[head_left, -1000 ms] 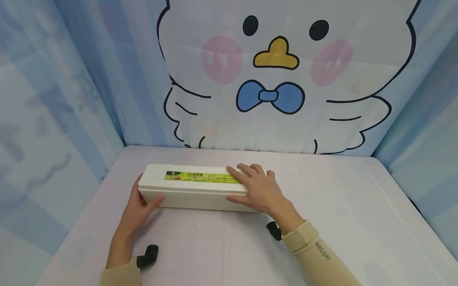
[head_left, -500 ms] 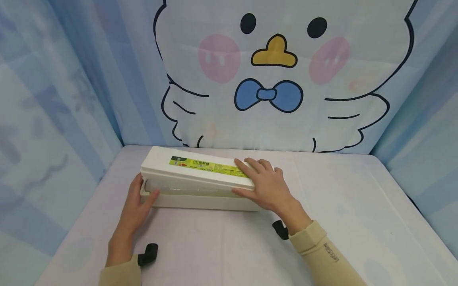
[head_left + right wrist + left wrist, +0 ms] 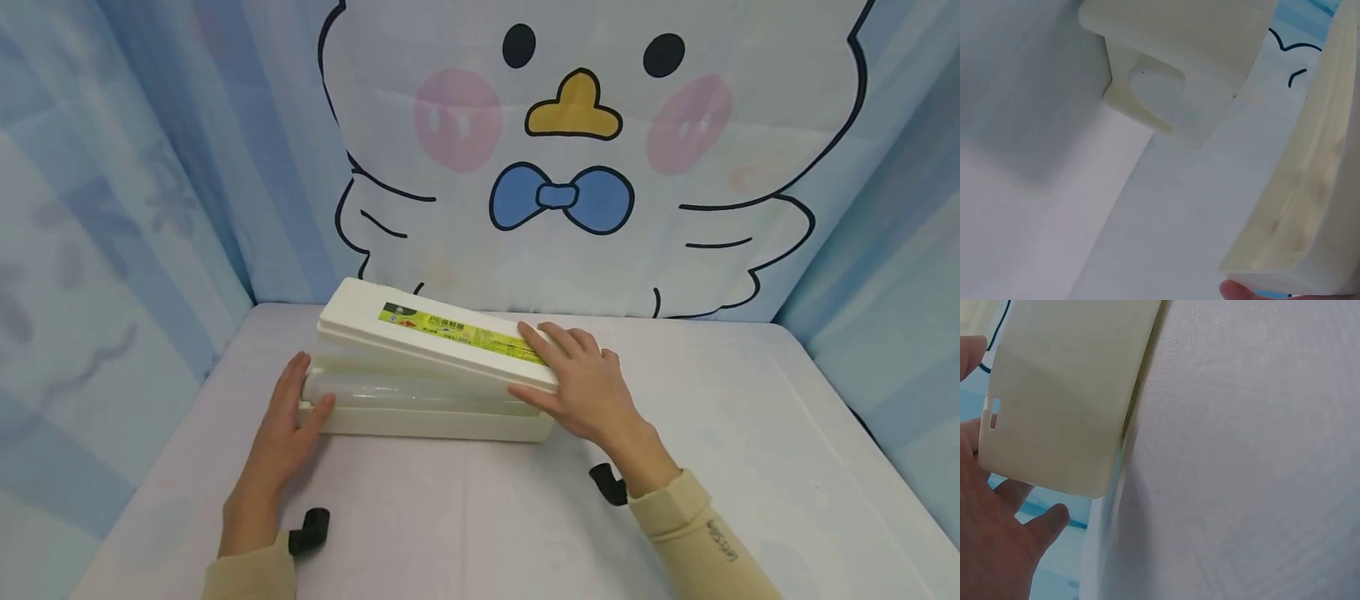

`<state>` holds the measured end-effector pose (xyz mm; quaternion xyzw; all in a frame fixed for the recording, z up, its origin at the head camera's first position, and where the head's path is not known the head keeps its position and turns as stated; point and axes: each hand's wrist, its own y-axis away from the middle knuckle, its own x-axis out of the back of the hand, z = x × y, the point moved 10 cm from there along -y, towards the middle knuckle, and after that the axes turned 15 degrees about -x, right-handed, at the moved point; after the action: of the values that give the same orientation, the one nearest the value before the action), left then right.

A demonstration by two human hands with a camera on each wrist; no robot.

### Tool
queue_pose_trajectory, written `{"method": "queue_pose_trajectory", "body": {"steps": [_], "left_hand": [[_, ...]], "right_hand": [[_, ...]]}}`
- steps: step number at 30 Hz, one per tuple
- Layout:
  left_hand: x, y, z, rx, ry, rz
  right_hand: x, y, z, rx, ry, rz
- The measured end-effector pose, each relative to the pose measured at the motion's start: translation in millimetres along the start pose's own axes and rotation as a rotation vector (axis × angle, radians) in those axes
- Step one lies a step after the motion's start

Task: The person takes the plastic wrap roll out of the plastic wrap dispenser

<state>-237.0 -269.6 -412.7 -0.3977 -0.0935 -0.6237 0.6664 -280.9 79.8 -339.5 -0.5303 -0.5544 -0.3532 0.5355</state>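
A long white cling film box lies across the table in the head view, its lid lifted off the base and tilted, left end higher. A yellow-green label runs along the lid. My right hand grips the lid's right end, thumb at the front edge and fingers over the top. Inside the base lies a clear roll of cling film. At the base's left end my left hand holds it, thumb in front and fingers behind. The lid's hollow underside shows in the right wrist view.
A pale cloth covers the table. Behind it hangs a curtain with a cartoon bird; blue curtains enclose the sides. Black camera mounts sit at both wrists.
The lid was on the box a second ago. My right hand has raised it, left end first, and shifted it right, uncovering the roll. My left hand stays at the base's left end.
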Motion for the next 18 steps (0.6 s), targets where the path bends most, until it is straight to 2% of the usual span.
{"method": "queue_pose_trajectory", "body": {"steps": [10,18], "left_hand": [[-3.1,-1.2,1.6,-0.009,-0.018,0.008],[-6.0,-1.1,-0.9,0.015,-0.021,0.004]], "right_hand": [[10,13.6,26,-0.04,-0.032,0.03],[16,23.1,48,-0.088,-0.032,0.042]]}}
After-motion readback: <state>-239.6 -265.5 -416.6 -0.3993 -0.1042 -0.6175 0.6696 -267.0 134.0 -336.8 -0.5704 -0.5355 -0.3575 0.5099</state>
